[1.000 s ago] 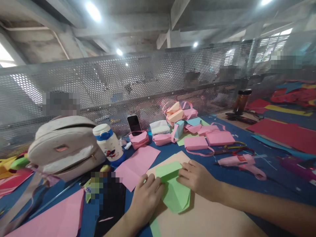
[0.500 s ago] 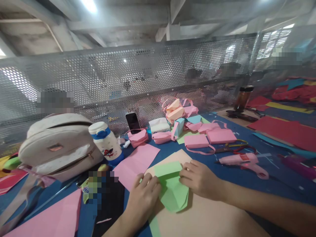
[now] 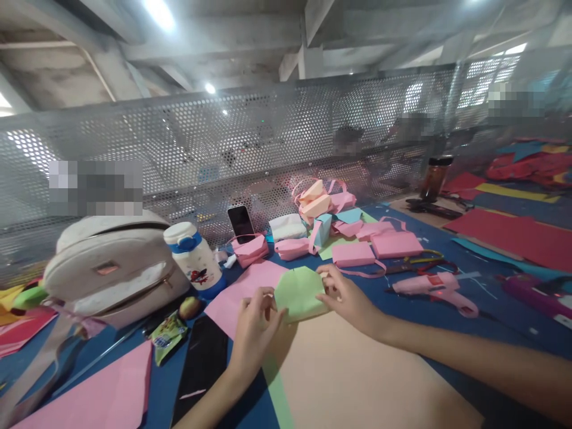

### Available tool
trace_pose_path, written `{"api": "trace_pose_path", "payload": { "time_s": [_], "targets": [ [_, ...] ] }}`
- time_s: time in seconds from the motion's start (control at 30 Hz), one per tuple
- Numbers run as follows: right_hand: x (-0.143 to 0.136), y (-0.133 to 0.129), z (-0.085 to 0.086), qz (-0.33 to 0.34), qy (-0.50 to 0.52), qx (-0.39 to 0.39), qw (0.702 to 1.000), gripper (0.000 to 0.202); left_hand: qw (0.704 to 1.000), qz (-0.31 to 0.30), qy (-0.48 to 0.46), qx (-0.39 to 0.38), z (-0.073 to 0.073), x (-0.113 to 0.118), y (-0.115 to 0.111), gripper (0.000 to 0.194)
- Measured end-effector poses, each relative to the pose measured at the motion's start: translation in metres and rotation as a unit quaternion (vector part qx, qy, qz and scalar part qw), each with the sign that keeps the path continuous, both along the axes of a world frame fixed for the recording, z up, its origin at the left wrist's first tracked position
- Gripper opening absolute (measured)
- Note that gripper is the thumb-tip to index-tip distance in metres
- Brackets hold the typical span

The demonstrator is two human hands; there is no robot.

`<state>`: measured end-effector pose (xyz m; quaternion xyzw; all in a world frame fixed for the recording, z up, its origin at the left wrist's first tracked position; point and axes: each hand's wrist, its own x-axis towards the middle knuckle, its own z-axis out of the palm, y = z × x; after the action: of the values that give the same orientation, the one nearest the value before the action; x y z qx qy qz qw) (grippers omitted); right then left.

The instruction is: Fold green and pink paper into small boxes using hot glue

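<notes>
A folded light-green paper piece [image 3: 300, 293] is held up between my two hands, its flat face toward me and its upper corners angled. My left hand [image 3: 259, 325] pinches its left edge, thumb near the lower corner. On the right edge, my right hand [image 3: 346, 298] grips it with thumb and fingers. Below them lies a large peach paper sheet [image 3: 357, 375] with a green strip along its left side. A pink sheet [image 3: 250, 286] lies behind my left hand.
Folded pink paper bags [image 3: 353, 254], a pink glue gun [image 3: 433, 286] and scissors lie beyond and right. A white bottle [image 3: 194, 262], a backpack [image 3: 120, 268], a phone [image 3: 241, 223] and a snack packet [image 3: 168, 336] stand or lie left. A perforated metal screen [image 3: 268, 131] rises behind.
The green paper has been lifted and turned, so its open folds no longer show. Both hands have moved with it, away from me, and now hold its side edges.
</notes>
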<state>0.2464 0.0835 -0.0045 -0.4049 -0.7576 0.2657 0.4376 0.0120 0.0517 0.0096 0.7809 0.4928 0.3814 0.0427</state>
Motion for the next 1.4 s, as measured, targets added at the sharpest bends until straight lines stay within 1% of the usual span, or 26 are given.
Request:
{"api": "trace_pose_path", "payload": {
  "time_s": [0.07,0.1,0.17,0.23,0.3,0.37,0.47,0.53,0.6,0.77,0.83,0.9,1.03,1.17,1.27,1.4],
  "targets": [
    [-0.002,0.003,-0.003,-0.010,0.019,0.003,1.000,0.030,0.999,0.001,-0.045,-0.020,-0.002,0.000,0.002,0.028],
    [-0.002,0.003,-0.003,-0.012,0.027,0.005,1.000,0.028,0.997,0.001,-0.067,-0.031,-0.003,0.000,0.002,0.034],
    [-0.002,0.002,-0.004,-0.007,0.035,0.012,0.999,0.016,0.995,0.000,-0.090,-0.043,-0.003,0.000,0.001,0.038],
    [-0.001,0.000,-0.003,0.008,0.032,0.019,0.999,0.005,0.996,0.001,-0.086,-0.040,-0.003,0.000,0.000,0.036],
    [-0.001,-0.003,-0.003,0.030,0.027,0.020,0.999,0.003,0.997,0.003,-0.066,-0.029,-0.001,0.001,-0.003,0.032],
    [-0.002,-0.005,-0.003,0.050,0.027,0.006,0.998,0.012,0.999,-0.003,-0.041,-0.029,0.000,0.003,-0.005,0.024],
    [-0.005,-0.007,-0.004,0.055,0.043,-0.053,0.996,0.023,0.998,-0.002,-0.032,-0.056,-0.001,0.007,-0.006,0.014],
    [-0.006,-0.007,-0.004,0.049,0.058,-0.092,0.993,0.023,0.997,0.011,-0.042,-0.066,-0.002,0.008,-0.005,0.014],
    [-0.006,-0.005,-0.002,0.049,0.068,-0.110,0.990,0.021,0.996,0.020,-0.049,-0.067,-0.003,0.007,-0.004,0.014],
    [-0.004,-0.004,-0.001,0.058,0.080,-0.110,0.989,0.017,0.996,0.028,-0.060,-0.058,-0.007,0.005,-0.004,0.012],
    [-0.004,-0.004,-0.003,0.059,0.078,-0.099,0.990,0.016,0.996,0.028,-0.062,-0.055,-0.007,0.005,-0.005,0.012],
    [-0.003,-0.004,-0.005,0.058,0.064,-0.070,0.994,0.015,0.996,0.021,-0.062,-0.055,-0.006,0.003,-0.007,0.014],
    [0.002,-0.004,-0.006,0.059,0.012,0.031,0.998,0.012,0.997,0.002,-0.050,-0.057,-0.002,-0.001,-0.011,0.022],
    [0.005,-0.004,-0.005,0.047,-0.038,0.113,0.992,0.012,0.999,-0.009,-0.010,-0.047,0.002,-0.004,-0.013,0.024],
    [0.005,-0.004,-0.005,0.030,-0.069,0.137,0.988,0.013,1.000,-0.007,0.014,-0.026,-0.001,-0.005,-0.012,0.025],
    [0.004,-0.005,-0.006,0.024,-0.063,0.139,0.988,0.014,1.000,0.008,0.006,0.022,-0.005,-0.006,-0.010,0.023]
  ]
}}
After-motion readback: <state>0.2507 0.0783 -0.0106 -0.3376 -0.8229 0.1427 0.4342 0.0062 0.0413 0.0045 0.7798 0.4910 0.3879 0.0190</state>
